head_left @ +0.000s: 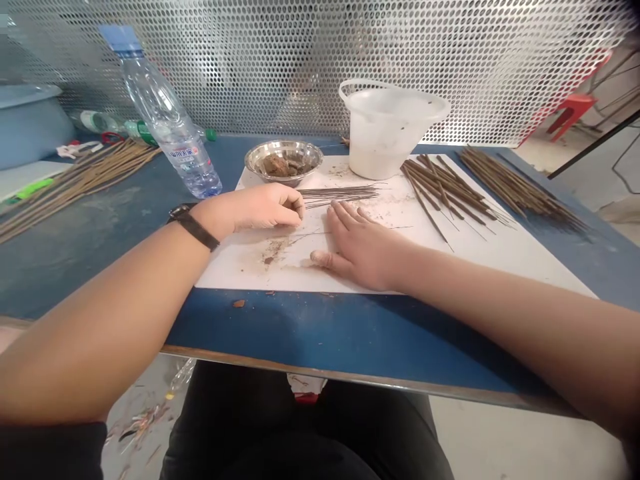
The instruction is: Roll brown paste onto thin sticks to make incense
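My right hand (363,250) lies flat, palm down, on a white board (520,250), fingers stretched and thumb out to the side. A single thin stick (397,228) shows on both sides of it and passes beneath it. My left hand (265,205) is at the left part of the board with its fingers curled in; what they hold, if anything, is hidden. Just beyond both hands lies a row of thin dark sticks (345,194). Brown crumbs (273,252) are scattered on the board between the hands and the near edge.
Behind stand a metal bowl (251,167) with brown lumps (277,165) and a white bucket (377,137). Thick brown-coated sticks (445,189) lie at the right, another bundle (515,183) beyond. A water bottle (165,120) tilts at the left. A perforated metal panel (280,60) closes the back.
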{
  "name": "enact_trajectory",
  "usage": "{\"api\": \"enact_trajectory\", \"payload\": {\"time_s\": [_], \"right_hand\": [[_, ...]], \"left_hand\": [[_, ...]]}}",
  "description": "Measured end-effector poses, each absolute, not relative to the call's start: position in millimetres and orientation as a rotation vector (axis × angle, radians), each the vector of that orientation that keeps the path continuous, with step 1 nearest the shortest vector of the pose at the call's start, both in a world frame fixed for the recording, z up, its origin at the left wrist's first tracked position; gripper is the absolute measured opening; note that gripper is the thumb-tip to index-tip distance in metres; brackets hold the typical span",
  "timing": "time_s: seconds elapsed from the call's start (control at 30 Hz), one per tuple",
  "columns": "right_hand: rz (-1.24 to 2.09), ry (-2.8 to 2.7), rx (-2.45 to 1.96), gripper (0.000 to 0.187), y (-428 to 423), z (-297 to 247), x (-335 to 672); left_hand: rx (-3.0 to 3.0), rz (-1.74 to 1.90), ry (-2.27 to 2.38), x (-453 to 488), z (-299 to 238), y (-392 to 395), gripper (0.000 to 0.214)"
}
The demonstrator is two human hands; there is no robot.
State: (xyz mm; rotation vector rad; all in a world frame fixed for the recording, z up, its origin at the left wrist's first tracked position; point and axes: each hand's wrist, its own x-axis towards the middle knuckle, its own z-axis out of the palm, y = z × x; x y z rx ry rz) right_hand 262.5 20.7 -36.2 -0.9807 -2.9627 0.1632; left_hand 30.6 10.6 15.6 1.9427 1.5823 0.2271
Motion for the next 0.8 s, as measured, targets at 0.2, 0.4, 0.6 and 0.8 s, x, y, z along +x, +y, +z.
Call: {"api": "enact_trajectory", "payload": {"time_s": [0.2, 0.4, 0.6, 0.8], "right_hand": [[0.118, -2.979, -1.081, 0.115, -22, -29, 272], [0.156, -2.974, -1.232, 0.121, -38, -27, 267], [0.164, -2.910, -1.114, 0.113, 31, -42, 259], [0.220, -2.984, -0.972, 0.115, 4, -34, 279]], "left_hand": [[1.922, 0.246, 1.577, 31, 13, 12, 0.008], [1.938, 0.225, 1.600, 33, 13, 12, 0.008], [2.037, 0.206, 1.583, 30, 9, 14, 0.015], [2.110, 0.189, 1.642, 30, 3, 16, 0.018]]}}
